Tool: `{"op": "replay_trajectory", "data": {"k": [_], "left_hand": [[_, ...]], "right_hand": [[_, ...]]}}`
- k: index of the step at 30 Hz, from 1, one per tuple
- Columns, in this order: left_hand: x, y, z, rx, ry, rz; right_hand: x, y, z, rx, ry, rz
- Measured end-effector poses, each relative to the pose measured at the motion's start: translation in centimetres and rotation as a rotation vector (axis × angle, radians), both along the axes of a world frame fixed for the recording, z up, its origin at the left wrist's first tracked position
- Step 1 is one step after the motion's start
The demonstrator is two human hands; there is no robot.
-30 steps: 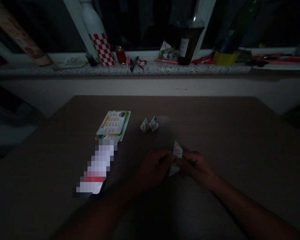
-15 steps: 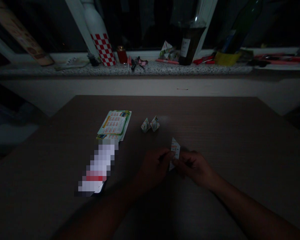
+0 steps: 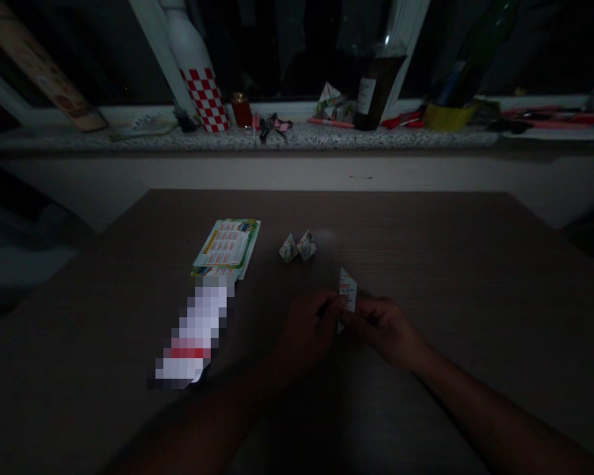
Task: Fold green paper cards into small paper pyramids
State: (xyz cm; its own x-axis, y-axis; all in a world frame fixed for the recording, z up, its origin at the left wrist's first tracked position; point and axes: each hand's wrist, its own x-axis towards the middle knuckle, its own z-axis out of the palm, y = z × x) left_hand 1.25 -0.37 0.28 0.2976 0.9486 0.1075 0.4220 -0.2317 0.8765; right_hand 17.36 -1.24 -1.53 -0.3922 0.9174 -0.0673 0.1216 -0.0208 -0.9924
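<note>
Between my two hands is a small folded paper (image 3: 348, 287), white with rows of red and dark print, its pointed end up. My left hand (image 3: 313, 324) pinches its left edge with thumb and fingers. From the other side my right hand (image 3: 387, 330) grips the lower right part, thumb across the front. The fingers cover the paper's lower portion. Beyond my hands, two small folded paper pieces (image 3: 297, 246) stand side by side on the table. Left of them lies a stack of printed paper sheets (image 3: 226, 242) with green borders.
A blurred-out, pale, phone-like object (image 3: 195, 333) lies on the brown table (image 3: 416, 231) by my left forearm. On the stone windowsill (image 3: 307, 136) behind stand a red-and-white checked bottle (image 3: 202, 92), a dark labelled bottle (image 3: 369, 99), a small red jar (image 3: 241, 111) and pens.
The folded paper has shifted slightly upward and turned a little, showing more of its printed face. My left fingers have moved up along its edge. Things on the table stay put.
</note>
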Motion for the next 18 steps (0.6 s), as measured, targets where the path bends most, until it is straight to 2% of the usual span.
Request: {"op": "replay_trajectory", "data": {"k": [11,16,18], "left_hand": [[0.07,-0.01,-0.01,-0.069,-0.11,0.113],[-0.01,0.05,-0.24,-0.137,-0.211,0.124],[-0.15,0.12,-0.34,-0.15,-0.259,0.135]], "right_hand": [[-0.25,-0.09,-0.45,-0.026,0.035,-0.001],[-0.04,-0.15,-0.71,0.004,0.057,-0.042],[0.02,-0.15,-0.57,0.039,0.047,-0.098]]}}
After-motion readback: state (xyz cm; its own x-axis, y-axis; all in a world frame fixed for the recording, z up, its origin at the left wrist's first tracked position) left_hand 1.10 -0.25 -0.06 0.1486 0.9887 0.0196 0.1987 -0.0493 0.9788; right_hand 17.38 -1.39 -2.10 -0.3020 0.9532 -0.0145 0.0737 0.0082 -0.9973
